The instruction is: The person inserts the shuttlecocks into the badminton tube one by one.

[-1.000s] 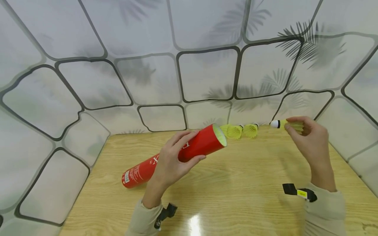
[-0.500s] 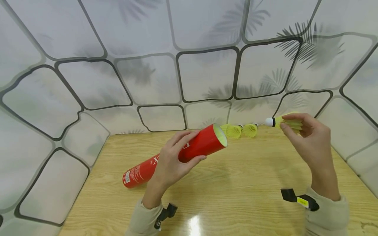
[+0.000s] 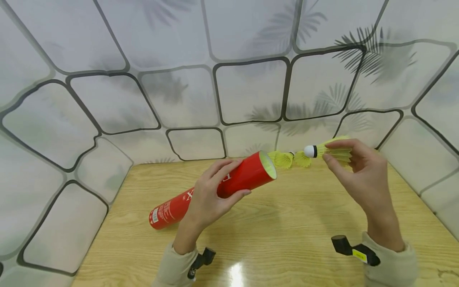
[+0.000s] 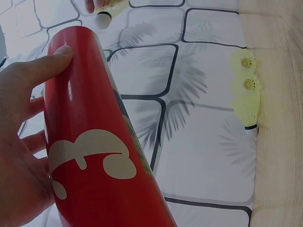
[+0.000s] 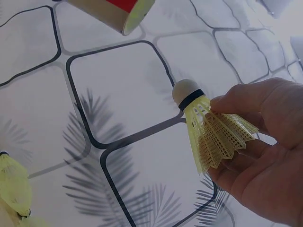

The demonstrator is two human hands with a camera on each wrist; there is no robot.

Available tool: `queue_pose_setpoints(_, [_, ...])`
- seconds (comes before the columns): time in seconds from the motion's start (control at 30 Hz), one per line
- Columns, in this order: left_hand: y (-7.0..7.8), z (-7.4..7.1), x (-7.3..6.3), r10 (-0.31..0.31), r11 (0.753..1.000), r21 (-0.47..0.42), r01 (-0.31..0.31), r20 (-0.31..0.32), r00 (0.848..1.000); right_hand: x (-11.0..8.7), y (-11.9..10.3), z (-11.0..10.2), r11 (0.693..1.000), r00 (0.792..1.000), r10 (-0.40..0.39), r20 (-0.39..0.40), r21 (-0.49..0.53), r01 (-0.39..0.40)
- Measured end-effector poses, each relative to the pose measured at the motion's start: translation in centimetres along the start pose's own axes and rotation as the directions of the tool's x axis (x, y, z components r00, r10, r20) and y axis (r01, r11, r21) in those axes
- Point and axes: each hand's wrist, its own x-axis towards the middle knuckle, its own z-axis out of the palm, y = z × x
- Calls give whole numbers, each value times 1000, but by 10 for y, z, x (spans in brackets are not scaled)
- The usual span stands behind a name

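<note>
My left hand (image 3: 206,197) grips a red shuttlecock tube (image 3: 247,173), fingers over the top and thumb along its near side. The tube slants, with its uncapped end raised toward the right and its barcoded end low at the left. Inside the mouth a pale yellow-green lining shows. My right hand (image 3: 365,173) pinches a yellow shuttlecock (image 5: 215,127) by its skirt, the white cork pointing left toward the tube mouth. In the right wrist view the thumb lies just behind the black band, and the fingers are under the skirt.
More yellow shuttlecocks (image 3: 284,159) lie in a row on the wooden table (image 3: 287,231), along its back edge, just beyond the tube mouth. A patterned wall covering (image 3: 251,91) rises right behind the table and along both sides.
My right hand has carried the shuttlecock leftward, closer to the tube mouth, and it now overlaps the end of the row. The left hand and tube have stayed nearly still.
</note>
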Motion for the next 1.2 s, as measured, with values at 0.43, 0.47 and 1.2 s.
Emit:
queue_pose_setpoints(0.43, [0, 1, 0, 8, 1000, 2, -8, -3, 1000, -5, -20, 21, 991, 997, -33, 74, 129, 23])
queue_pose_setpoints(0.47, [0, 1, 0, 8, 1000, 3, -8, -2, 1000, -5, -21, 23, 991, 996, -35, 85, 128, 24])
queue_pose_setpoints(1.2, [-1, 3, 0, -1, 1000, 3, 1, 8, 1000, -15, -27, 65, 990, 971, -140, 192, 28, 137])
